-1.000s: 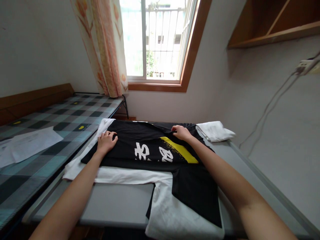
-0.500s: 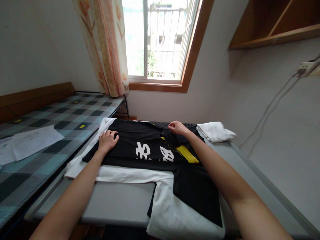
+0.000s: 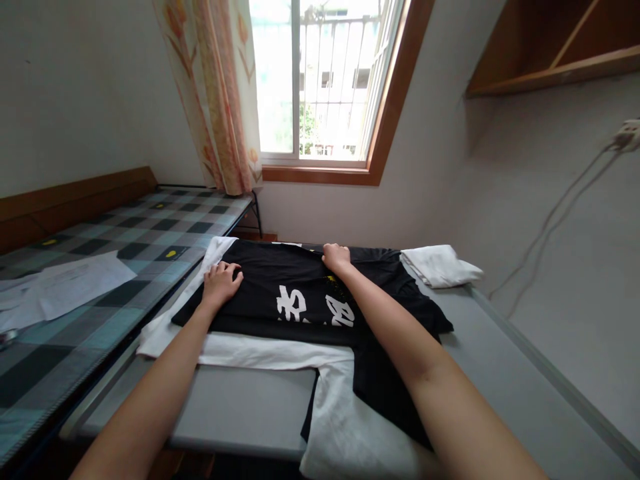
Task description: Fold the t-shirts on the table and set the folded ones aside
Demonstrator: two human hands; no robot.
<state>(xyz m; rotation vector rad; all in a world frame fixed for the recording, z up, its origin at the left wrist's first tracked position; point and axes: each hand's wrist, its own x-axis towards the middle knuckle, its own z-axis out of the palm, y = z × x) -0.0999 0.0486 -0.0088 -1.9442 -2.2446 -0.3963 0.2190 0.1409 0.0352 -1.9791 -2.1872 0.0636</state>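
A black T-shirt (image 3: 265,267) with white characters lies on a white garment (image 3: 250,350), whose lower part drapes toward me. Flat on the shirt's left end rests my left hand (image 3: 221,281), its fingers apart. My right hand (image 3: 336,257) is at the shirt's far edge with its fingers curled closed on the black cloth; the fingertips are partly hidden. My right forearm crosses the shirt and covers part of its print. To the right of that arm, a black sleeve (image 3: 434,313) lies spread out.
The garments lie on a grey board-like surface (image 3: 245,403). A folded white cloth (image 3: 437,265) sits at its far right. On the left is a checked bed (image 3: 125,230) with paper sheets (image 3: 83,283). Cables (image 3: 555,207) hang along the right wall under a wooden shelf (image 3: 555,75).
My right hand has moved left along the far edge of the shirt. The black cloth at the right now lies spread outward, covering the yellow stripe. My left hand stays in place.
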